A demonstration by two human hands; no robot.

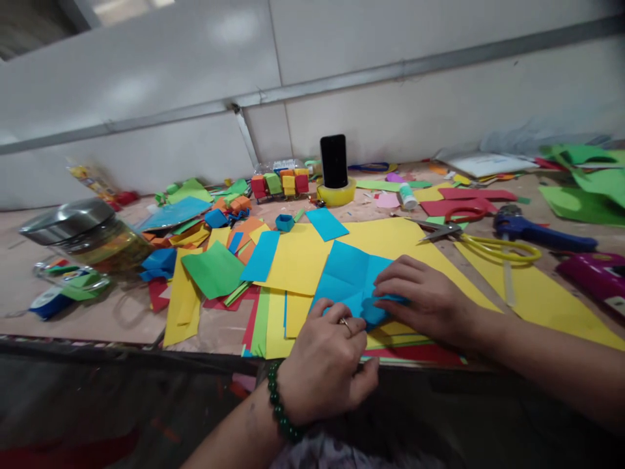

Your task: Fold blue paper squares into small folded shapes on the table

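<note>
A blue sheet of paper (342,273) with crossing crease lines lies on a stack of yellow paper (390,238) near the table's front edge. My left hand (332,352), with a ring and a green bead bracelet, has its fingers curled onto the sheet's lower edge. On the sheet's right side, my right hand (424,296) grips a folded part with fingers and thumb. The fold between the hands is partly hidden. Smaller blue pieces (261,256) and a green piece (215,270) lie to the left.
Scissors with red and yellow handles (498,247), blue-handled pliers (547,231) and a magenta tool (593,277) lie at right. Behind stand a phone (334,161) on a tape roll (336,193), and folded paper cubes (280,184). A lidded jar (92,234) stands left.
</note>
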